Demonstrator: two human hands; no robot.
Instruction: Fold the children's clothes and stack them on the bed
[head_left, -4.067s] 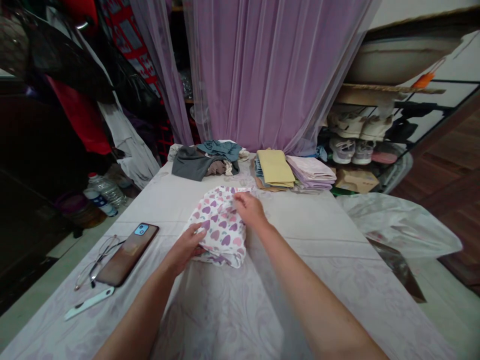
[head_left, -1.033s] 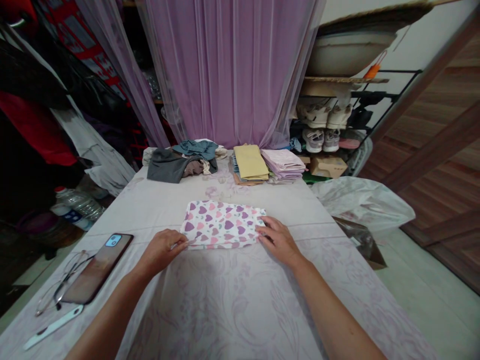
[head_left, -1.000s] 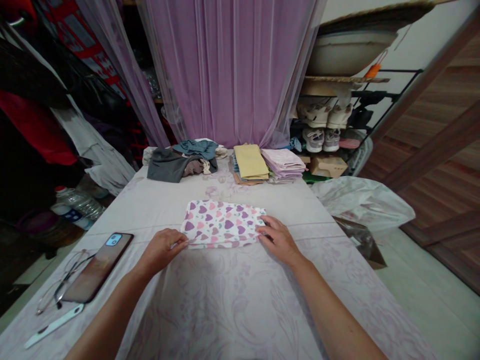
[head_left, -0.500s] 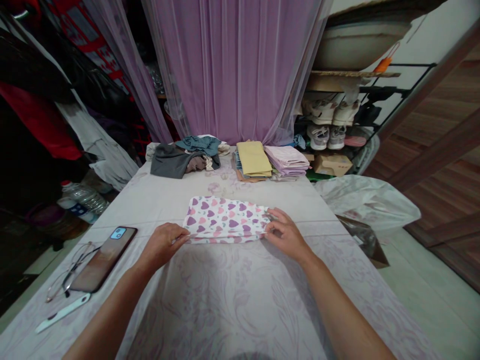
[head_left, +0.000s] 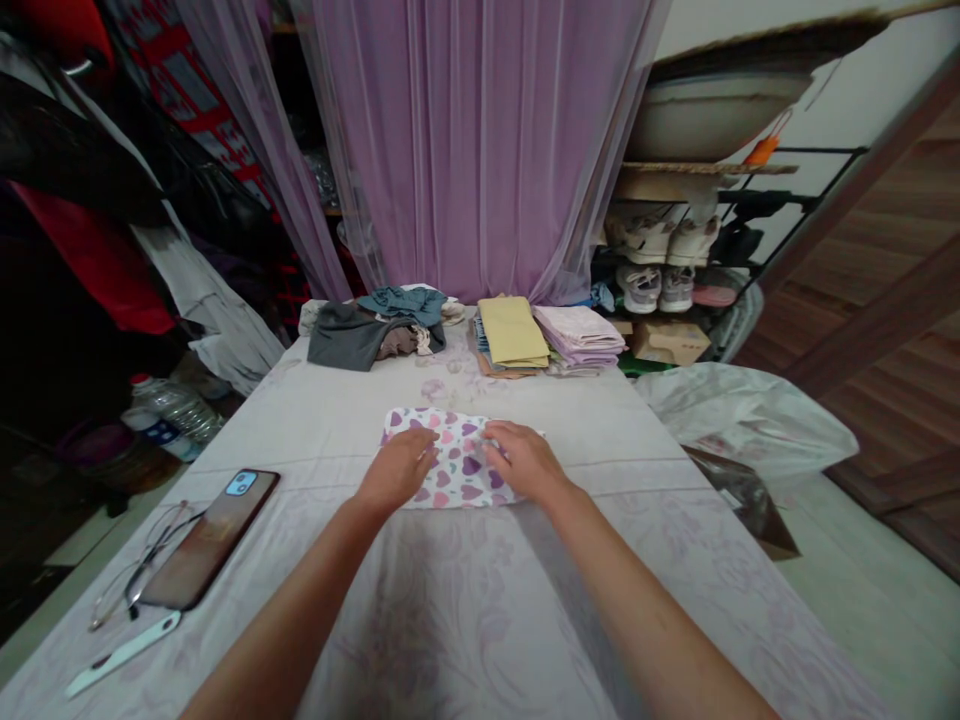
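A person's left hand (head_left: 401,470) and right hand (head_left: 521,462) rest side by side on a folded heart-print cloth (head_left: 457,462), lying at the middle of a sheet-covered table (head_left: 337,420) with its long axis running from 9 to 3 o'clock. Both hands are open, fingers loosely spread and palms down; neither shows a pinch or grip, and each reaches the cloth from the near edge, about equally close. Nothing lies between hands and cloth. At 11 o'clock sits a heap of grey and teal clothes (head_left: 367,335); at 12 to 1 o'clock, a yellow folded garment (head_left: 512,332) beside a lilac folded stack (head_left: 577,335). A smartphone (head_left: 210,537) and eyeglasses (head_left: 146,575) lie toward 8 o'clock; a white plastic sack (head_left: 742,420) sits off the table's edge at 3 o'clock.
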